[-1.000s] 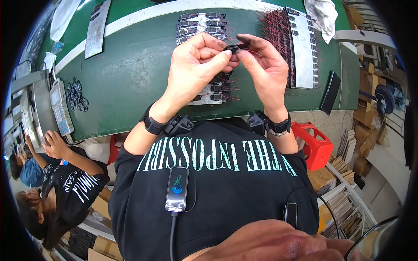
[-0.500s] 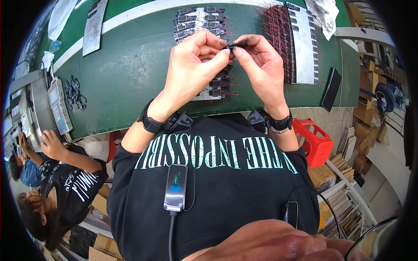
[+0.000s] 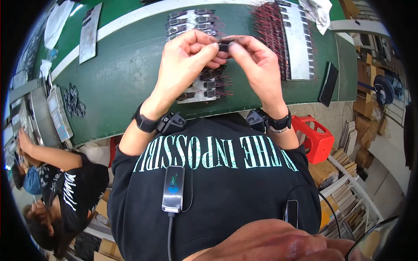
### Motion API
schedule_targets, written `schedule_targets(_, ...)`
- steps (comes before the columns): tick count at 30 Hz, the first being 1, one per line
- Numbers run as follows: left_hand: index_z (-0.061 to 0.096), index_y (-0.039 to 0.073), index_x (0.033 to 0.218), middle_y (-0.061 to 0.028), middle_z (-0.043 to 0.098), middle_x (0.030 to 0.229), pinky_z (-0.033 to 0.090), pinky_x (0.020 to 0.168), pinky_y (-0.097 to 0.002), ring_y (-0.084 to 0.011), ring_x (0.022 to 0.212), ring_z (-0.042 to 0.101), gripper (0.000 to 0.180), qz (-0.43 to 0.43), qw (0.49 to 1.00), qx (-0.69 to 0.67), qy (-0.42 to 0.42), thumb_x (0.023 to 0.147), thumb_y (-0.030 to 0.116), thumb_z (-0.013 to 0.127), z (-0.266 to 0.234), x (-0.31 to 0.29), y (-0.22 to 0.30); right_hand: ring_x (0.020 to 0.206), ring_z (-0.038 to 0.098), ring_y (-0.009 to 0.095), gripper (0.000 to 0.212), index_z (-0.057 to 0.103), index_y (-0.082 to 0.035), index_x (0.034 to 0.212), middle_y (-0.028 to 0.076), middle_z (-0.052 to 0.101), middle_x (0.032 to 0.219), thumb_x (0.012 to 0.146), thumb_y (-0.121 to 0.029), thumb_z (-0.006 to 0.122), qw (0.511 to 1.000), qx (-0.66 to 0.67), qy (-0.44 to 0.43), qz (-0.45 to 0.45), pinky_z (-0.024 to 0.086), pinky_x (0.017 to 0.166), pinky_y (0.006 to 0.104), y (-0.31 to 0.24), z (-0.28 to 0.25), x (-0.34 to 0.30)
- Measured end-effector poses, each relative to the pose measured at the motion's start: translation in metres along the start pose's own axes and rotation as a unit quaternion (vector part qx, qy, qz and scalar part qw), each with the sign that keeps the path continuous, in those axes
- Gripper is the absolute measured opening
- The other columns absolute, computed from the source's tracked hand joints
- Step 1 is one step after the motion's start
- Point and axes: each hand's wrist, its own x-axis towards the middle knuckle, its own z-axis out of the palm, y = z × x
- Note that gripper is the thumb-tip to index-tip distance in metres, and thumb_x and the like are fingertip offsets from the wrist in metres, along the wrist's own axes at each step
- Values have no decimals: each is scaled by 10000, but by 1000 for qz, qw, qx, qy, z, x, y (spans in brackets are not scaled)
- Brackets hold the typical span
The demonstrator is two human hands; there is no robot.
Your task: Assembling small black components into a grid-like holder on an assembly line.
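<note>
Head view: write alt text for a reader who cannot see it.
The person's left hand and right hand hold a small black part between them over a green table. Beneath them lies a metal plate bearing rows of red-wired black parts; a second plate lies to the right.

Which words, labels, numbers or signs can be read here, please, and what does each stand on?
Wearer's black shirt: large pale-green capitals across the chest, upside down in this view; legible, wording not copied.
Co-worker's black shirt: white lettering, partly folded away.
Black chest device: small blue-green mark, too small to read.
Cardboard box: any print too small to read.
Small dark part in the left hand and right hand: no legible text.
</note>
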Motion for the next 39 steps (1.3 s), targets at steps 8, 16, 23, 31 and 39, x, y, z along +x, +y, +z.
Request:
schedule_targets(8,619,-40,982,-107,719,853,569,712,-246,-140,805,707,119,87,980,175,21,937,71,617,18,1,2,879,630,102,88,628,31,986,64,669,967,923,-26,607,934,-308,60,-173,513,794,260,-7,-8,-4)
schedule_targets(16,668,33,972,-144,702,843,554,671,-328,-272,735,701,140,287,814,492,-112,885,142,662,47,55,46,842,613,69,186,647,26,1073,21,669,916,914,-68,657,938,-302,95,-140,491,779,212,-62,-109,0)
schedule_targets(23,666,41,899,-151,677,845,540,682,-393,-321,792,662,125,467,620,621,-106,841,147,635,50,153,33,864,607,55,184,651,28,1056,1,658,942,931,-107,657,952,-288,84,-58,485,780,197,-57,-154,21)
schedule_targets(31,650,38,893,-171,663,957,537,711,-399,-332,901,643,152,415,598,673,-131,843,182,641,44,175,26,785,607,58,230,652,20,1014,5,666,850,925,-193,664,915,-398,23,-61,495,731,220,-42,-149,89)
schedule_targets(39,649,63,906,-91,662,837,527,704,-388,-292,826,651,115,456,634,619,-87,845,161,644,43,172,23,714,604,78,204,662,3,988,19,655,755,909,-185,650,871,-489,34,-38,491,669,246,-41,-138,104)
